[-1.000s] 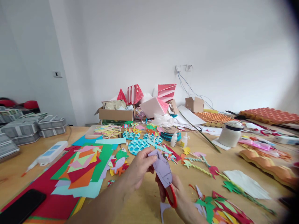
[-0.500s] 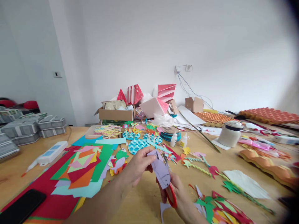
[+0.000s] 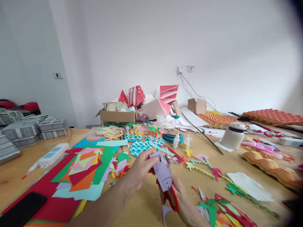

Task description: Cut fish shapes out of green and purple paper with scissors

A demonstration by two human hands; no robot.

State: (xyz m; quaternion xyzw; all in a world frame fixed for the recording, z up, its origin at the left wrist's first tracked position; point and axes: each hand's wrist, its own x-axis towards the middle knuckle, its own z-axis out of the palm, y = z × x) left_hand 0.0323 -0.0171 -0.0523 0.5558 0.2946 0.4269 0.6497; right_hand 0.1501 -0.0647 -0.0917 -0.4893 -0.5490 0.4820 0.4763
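Note:
A piece of purple paper (image 3: 163, 173) with a fish outline drawn on it is pinched at its upper left by my left hand (image 3: 143, 168). My right hand (image 3: 177, 192) grips red-handled scissors (image 3: 174, 198); their blades rise along the right side of the paper, partly hidden behind it. Below the hands a purple paper offcut (image 3: 167, 212) lies on the table. Left of my left hand sit cut paper fish (image 3: 120, 165) in green, purple and orange.
Stacked coloured sheets (image 3: 90, 170) and a black phone (image 3: 22, 208) lie at left. Paper scraps (image 3: 220, 208) are heaped at lower right. Glue bottles (image 3: 186, 142), a lidded jar (image 3: 233, 135) and blue wavy pieces (image 3: 139, 148) stand farther back, with a cardboard box (image 3: 117, 116) behind.
The purple paper has tilted slightly between my hands, and the scissors have shifted a little against it. Both hands keep their holds; the table things have not moved.

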